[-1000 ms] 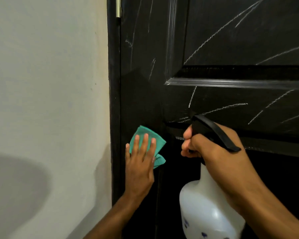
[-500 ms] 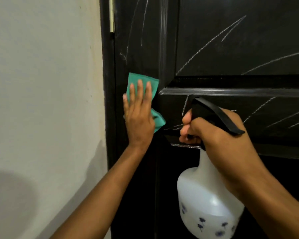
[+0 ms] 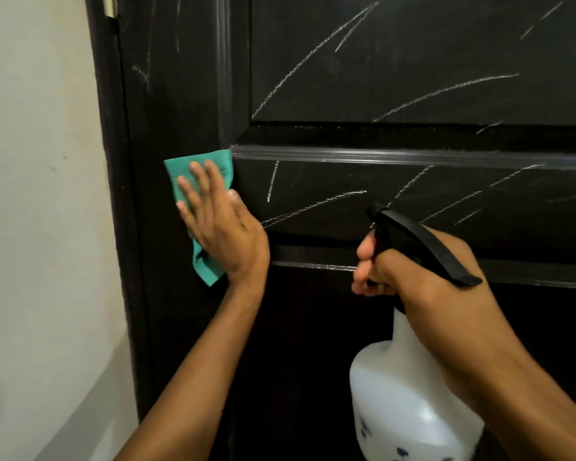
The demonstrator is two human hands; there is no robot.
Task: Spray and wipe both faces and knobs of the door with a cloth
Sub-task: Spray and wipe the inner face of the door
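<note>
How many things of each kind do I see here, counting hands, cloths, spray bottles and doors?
hands: 2, left hand pressing the cloth, right hand gripping the bottle
green cloth: 1
white spray bottle: 1
black door: 1
Total: 5

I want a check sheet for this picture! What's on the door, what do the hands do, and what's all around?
Surface: black panelled door with white streaks scattered over its panels and rails.
Job's things: green cloth flat against the door's left stile; white spray bottle with black trigger head, held upright and off the door.
Clutter: nothing seen.
Hands: left hand presses the cloth with straight fingers; right hand grips the bottle's neck and trigger.
Cables: nothing seen.
Surroundings: pale wall to the left; hinge at the door's top left edge. No knob in view.
</note>
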